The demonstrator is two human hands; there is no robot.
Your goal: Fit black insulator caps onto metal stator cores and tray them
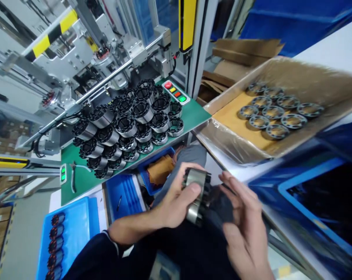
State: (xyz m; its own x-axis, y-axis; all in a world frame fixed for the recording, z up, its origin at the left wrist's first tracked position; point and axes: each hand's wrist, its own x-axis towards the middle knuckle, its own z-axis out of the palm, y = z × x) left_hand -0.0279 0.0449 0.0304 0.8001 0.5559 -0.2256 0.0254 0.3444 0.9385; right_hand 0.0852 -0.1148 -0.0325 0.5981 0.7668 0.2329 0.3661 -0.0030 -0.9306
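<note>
right hand (246, 221) open at five o'clock beside the stator core (197, 196) my left hand (176, 202) clamps near my lap; i'd keep thumb pressure on its steel side, off the black end.

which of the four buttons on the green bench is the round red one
The red button, at the far end of the row on the control strip; the yellow, orange and green ones nearer the bench edge look squarer.

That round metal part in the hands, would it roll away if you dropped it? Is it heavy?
Probably heavy for its size: the metal part looks like solid steel, and the left hand grips it firmly while the right hand stays close. It is round like a drum, so on its side it would likely roll. It looks stiff, and its smooth shiny side may be slippery.
</note>
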